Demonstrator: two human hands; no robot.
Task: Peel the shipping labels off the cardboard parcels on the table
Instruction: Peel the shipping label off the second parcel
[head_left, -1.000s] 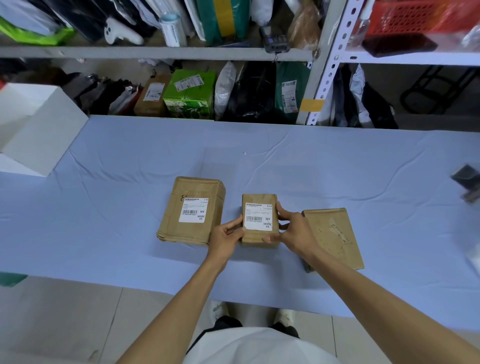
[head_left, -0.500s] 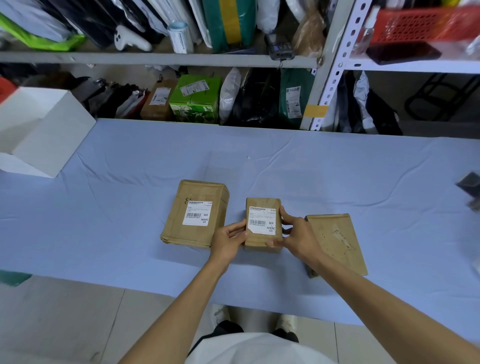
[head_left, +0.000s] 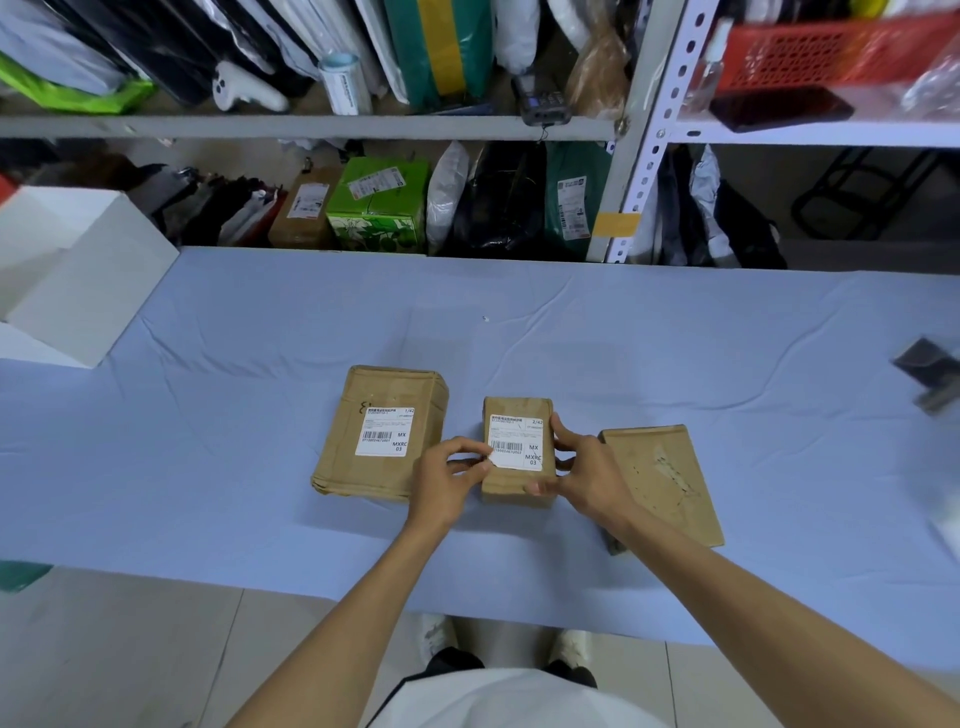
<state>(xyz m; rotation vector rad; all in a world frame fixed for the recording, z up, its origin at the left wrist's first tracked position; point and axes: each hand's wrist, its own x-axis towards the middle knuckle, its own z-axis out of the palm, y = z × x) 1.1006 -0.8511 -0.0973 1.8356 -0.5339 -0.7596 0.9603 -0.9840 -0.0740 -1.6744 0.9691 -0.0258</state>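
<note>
Shipping label (head_left: 517, 441) on the middle parcel (head_left: 508, 489), flat on the desk (head_left: 249, 415), has its near-left corner pinched by fingers of the left hand (head_left: 445, 480), while fingers of the right hand (head_left: 586, 470) clamp the parcel steady for peeling.

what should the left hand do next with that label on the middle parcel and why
Probably peel diagonally toward the far right corner. The left hand pinches the near-left corner of the shipping label, lifted off the middle parcel; the rest lies stuck flat, and the right hand grips the parcel.
</note>
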